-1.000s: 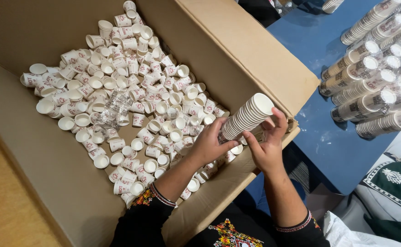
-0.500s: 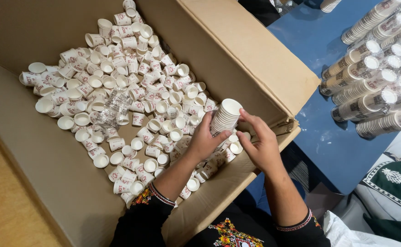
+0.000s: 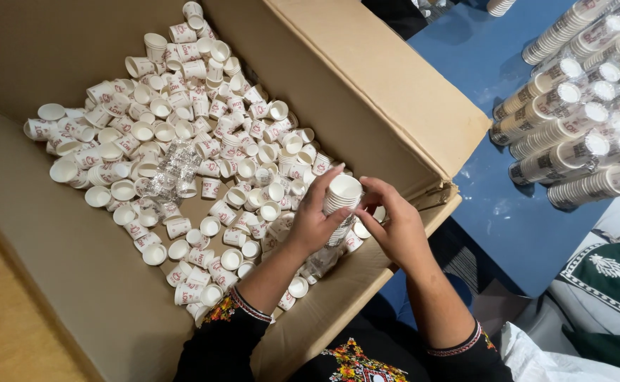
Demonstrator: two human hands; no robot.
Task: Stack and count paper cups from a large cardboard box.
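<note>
A large cardboard box [image 3: 373, 92] lies open before me, its floor covered with several small white paper cups [image 3: 182, 134] printed in red, lying loose. Over the box's near right corner my left hand [image 3: 317, 219] grips a nested stack of cups [image 3: 340, 205], held nearly upright with its open mouth toward me. My right hand [image 3: 395, 226] is next to it, fingertips touching the stack's top rim. Both forearms wear dark sleeves with embroidered cuffs.
A crumpled clear plastic wrapper [image 3: 172, 170] lies among the loose cups. To the right, on a blue surface [image 3: 494, 205], several long stacks of nested cups [image 3: 578, 141] lie side by side. White and dark green fabric [image 3: 600, 311] is at the lower right.
The stack in my hands has swung from slanting up to the right to almost upright and come lower, closer to the box's corner. My right hand has shifted onto its top rim.
</note>
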